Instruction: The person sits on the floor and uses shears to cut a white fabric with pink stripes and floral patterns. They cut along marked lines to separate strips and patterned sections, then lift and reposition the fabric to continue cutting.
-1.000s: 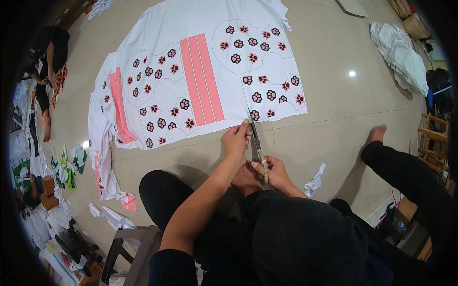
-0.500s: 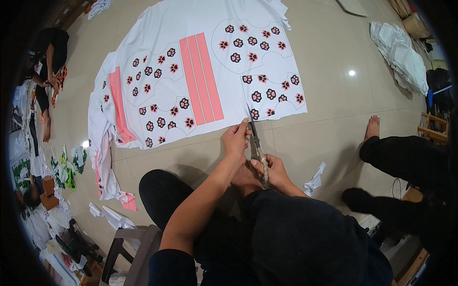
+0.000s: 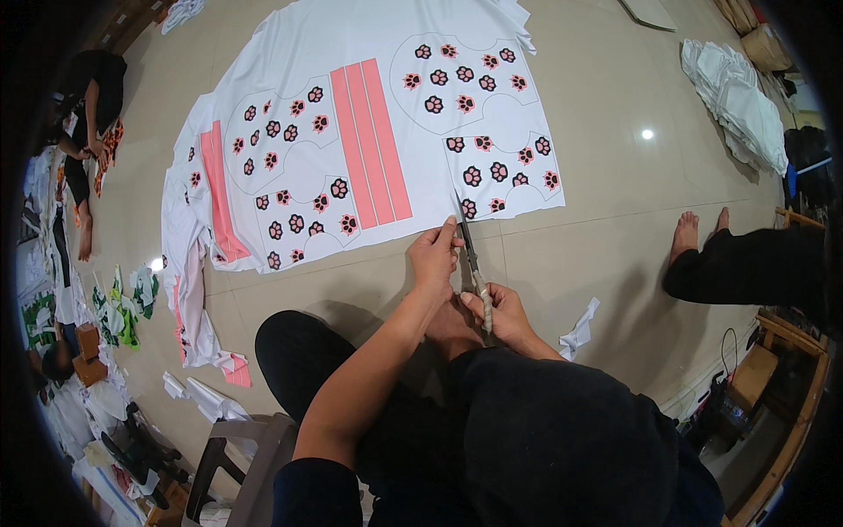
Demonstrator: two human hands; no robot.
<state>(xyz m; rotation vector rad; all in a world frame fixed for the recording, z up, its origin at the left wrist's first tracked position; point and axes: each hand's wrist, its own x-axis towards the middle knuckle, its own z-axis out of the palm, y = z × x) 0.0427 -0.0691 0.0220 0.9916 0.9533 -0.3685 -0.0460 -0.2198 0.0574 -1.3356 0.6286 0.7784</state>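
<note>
A large white fabric sheet (image 3: 369, 79) printed with black and pink paw marks and pink stripes lies spread on the tiled floor. My right hand (image 3: 502, 314) grips the wrapped handles of a pair of scissors (image 3: 471, 262), whose blades point up into the sheet's near edge between the pink stripes and a paw-print panel. My left hand (image 3: 435, 256) pinches the fabric's edge just left of the blades. My legs in dark trousers are folded beneath both hands.
Another person's bare feet and dark trouser legs (image 3: 746, 263) are at the right. White fabric is stacked (image 3: 738, 97) at the far right. A scrap (image 3: 580, 329) lies near my right knee. A stool (image 3: 241, 457) and cuttings sit at the lower left; a person (image 3: 88, 114) sits at the far left.
The person at the right has shifted their legs; both bare feet now rest further up and right. My hands and the scissors have barely moved.
</note>
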